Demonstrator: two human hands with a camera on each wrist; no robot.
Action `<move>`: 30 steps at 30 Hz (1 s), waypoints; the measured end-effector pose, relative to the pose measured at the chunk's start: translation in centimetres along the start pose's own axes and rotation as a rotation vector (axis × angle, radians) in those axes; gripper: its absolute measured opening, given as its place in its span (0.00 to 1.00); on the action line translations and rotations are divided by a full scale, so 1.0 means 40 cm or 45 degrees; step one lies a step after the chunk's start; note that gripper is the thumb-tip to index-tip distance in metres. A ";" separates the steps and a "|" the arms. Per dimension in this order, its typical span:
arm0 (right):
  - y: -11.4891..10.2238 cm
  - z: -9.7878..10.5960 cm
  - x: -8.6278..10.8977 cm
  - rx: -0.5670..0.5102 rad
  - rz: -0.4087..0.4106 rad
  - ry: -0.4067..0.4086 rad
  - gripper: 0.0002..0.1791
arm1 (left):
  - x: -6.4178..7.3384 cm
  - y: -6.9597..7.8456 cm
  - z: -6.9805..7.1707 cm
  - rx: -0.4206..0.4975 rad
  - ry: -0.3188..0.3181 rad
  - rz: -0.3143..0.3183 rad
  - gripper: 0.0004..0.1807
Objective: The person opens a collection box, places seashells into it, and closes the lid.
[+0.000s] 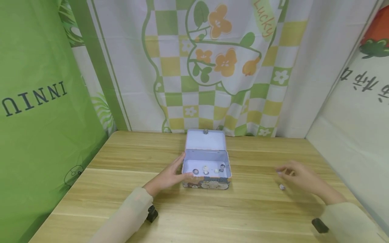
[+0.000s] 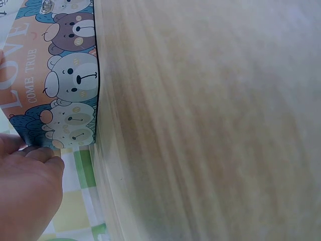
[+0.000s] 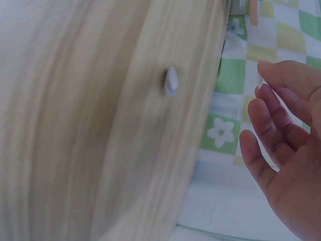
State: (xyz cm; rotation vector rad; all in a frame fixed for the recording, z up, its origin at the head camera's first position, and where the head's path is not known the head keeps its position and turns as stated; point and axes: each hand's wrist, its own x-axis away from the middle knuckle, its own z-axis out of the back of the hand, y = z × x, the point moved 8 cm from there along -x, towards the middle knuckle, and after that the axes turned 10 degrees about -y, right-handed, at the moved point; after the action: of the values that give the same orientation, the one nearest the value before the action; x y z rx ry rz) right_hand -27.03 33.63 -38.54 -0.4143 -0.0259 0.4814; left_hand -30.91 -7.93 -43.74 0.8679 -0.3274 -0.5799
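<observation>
A tin box [image 1: 209, 184] printed with bears stands on the table, its lid [image 1: 205, 141] raised at the back. Several small round, pale and grey shell-like pieces [image 1: 196, 171] lie inside. My left hand [image 1: 168, 178] grips the box at its left side, thumb over the front rim. In the left wrist view its fingers bend by the box's corner. To the right, my right hand [image 1: 299, 175] is above the table and pinches a small white piece [image 3: 260, 80] between thumb and index finger. Below that hand, another small whitish piece [image 1: 282, 187] lies on the wood.
The wooden table [image 1: 252, 216] reaches back to a checked curtain [image 1: 194, 101] with flowers. A green cloth [image 1: 45, 141] hangs on the left and a white one [image 1: 358, 135] on the right. A thin dark cord [image 1: 73, 171] hangs by the table's left edge.
</observation>
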 end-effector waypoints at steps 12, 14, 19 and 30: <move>-0.083 0.005 -0.090 -0.042 0.071 -0.049 0.12 | 0.000 0.002 -0.001 0.001 -0.008 -0.009 0.54; -0.101 0.002 -0.108 -0.050 0.100 -0.046 0.12 | -0.001 0.003 -0.001 0.000 -0.010 -0.003 0.54; -0.147 -0.011 -0.156 -0.104 0.133 -0.058 0.11 | -0.003 0.005 -0.001 0.006 -0.011 -0.008 0.52; -0.243 -0.060 -0.259 -0.191 0.224 -0.097 0.11 | -0.003 0.002 -0.003 0.015 -0.025 -0.007 0.53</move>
State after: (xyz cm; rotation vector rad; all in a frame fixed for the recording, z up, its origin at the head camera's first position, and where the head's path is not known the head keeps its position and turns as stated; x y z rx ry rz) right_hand -31.60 20.18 -36.17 -0.5476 -0.1001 0.6716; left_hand -30.92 -7.76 -43.75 0.8750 -0.3469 -0.5924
